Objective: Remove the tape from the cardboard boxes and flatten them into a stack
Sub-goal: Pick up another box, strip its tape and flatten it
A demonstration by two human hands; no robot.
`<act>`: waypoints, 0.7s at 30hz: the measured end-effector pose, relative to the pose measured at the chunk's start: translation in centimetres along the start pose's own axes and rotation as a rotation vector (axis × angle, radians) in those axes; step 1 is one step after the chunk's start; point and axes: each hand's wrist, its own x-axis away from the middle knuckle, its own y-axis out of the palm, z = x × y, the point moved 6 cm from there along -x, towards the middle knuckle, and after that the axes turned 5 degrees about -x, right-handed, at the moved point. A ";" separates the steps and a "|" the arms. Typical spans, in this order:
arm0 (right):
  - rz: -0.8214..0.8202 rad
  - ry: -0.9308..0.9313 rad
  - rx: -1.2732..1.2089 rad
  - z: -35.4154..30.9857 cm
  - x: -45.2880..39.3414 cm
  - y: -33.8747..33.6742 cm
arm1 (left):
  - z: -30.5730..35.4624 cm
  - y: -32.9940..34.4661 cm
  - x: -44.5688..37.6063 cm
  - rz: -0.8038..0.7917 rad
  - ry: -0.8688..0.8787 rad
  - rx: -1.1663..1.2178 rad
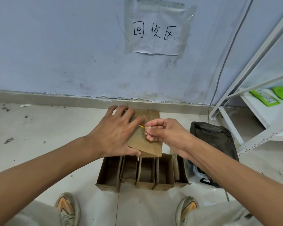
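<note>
A small brown cardboard box (145,145) is held up above the floor. My left hand (116,132) grips it from the left, fingers spread over its top and thumb underneath. My right hand (162,130) pinches a crumpled piece of tape (147,128) at the box's top face; a thin yellow strip (141,126) runs from it toward my left fingers. Behind the box, flat cardboard (152,114) lies on the floor by the wall. Below my hands stand several open cardboard boxes (142,173) in a row.
A black plastic bag (214,139) sits right of the boxes. A white metal shelf (255,101) with green packets (266,97) stands at the right. A paper sign (155,30) is taped to the wall. My two shoes (69,207) are on the floor below.
</note>
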 end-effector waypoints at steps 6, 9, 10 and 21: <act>-0.056 0.058 -0.179 0.5 0.0 -1.4 | -0.1 0.4 0.7 -0.043 -0.043 -0.011; 0.124 -0.095 0.444 -0.6 0.0 -2.5 | -0.6 0.2 1.0 -0.035 -0.064 -0.025; 0.207 -0.171 0.671 -1.1 0.1 -2.5 | -0.6 0.1 1.1 -0.025 -0.069 -0.024; 0.253 -0.570 0.920 -2.6 0.7 1.0 | -0.7 -1.1 1.0 0.024 -0.168 -0.063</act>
